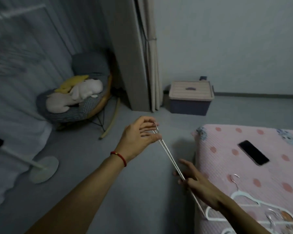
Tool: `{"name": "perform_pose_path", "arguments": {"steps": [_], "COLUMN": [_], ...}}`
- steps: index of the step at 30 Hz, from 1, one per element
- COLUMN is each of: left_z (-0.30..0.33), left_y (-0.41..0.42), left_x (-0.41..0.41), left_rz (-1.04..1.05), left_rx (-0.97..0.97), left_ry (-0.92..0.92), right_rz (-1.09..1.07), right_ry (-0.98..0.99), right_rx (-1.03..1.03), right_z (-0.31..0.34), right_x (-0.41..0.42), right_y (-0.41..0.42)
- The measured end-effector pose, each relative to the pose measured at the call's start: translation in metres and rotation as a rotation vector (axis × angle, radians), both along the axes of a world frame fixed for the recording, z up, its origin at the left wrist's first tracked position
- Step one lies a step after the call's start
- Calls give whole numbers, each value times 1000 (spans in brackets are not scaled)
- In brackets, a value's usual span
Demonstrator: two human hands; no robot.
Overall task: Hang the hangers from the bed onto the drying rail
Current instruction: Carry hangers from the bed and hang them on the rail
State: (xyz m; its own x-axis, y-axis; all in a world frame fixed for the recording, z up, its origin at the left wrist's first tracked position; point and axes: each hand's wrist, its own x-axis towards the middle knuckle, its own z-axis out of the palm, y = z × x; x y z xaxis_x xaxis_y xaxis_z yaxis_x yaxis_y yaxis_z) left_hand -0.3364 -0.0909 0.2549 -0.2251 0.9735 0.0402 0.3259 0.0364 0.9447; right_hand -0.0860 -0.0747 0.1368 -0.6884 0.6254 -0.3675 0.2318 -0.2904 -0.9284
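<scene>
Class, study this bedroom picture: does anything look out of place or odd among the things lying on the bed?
Yes. A black phone lies on the pink bedspread, apart from the white hangers heaped near the bed's corner. It is the one item there that does not belong on a drying rail. The hangers lie tangled, hooks pointing different ways.

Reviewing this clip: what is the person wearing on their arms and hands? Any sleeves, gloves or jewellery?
Both forearms are bare, with no sleeves in view, and no gloves on either hand. The left hand has a thin red cord bracelet with a small gold-coloured bead at the wrist. The right hand and its wrist show no bracelet, watch or ring.
</scene>
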Motion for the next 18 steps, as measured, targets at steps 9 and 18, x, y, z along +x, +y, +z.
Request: {"name": "perform_pose_path", "arguments": {"steps": [9, 18], "left_z": [9, 22], "left_y": [-93, -239], "left_x": [-160, -331], "left_rz": [312, 682], "left_rx": [102, 154], "left_ry": [-54, 106], "right_rz": [272, 551], "right_ry": [-6, -64], "right_rx": [-9, -76], "right_z": [23, 56], "right_x": [-170, -370], "right_y": [-23, -85]}}
